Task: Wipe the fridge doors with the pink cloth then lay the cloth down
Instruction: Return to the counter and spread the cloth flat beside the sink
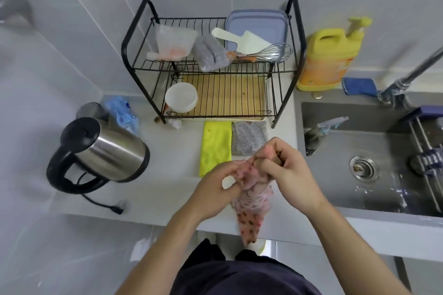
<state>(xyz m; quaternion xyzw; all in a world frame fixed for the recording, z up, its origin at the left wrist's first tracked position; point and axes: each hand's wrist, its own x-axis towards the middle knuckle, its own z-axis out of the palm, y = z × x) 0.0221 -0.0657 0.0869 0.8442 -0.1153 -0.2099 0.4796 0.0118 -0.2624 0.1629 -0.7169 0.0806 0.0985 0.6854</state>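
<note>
Left grip (215, 189) and right grip (292, 175) both pinch the bunched top edge of the pink cloth (251, 213), which hangs limp below them: light, soft, probably best held by its corners.

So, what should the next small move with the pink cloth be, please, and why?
Probably draw the hands apart to open it: left hand and right hand both pinch the pink cloth at its bunched top, the rest hanging past the counter edge. Opened, it can wipe or lie flat.
</note>
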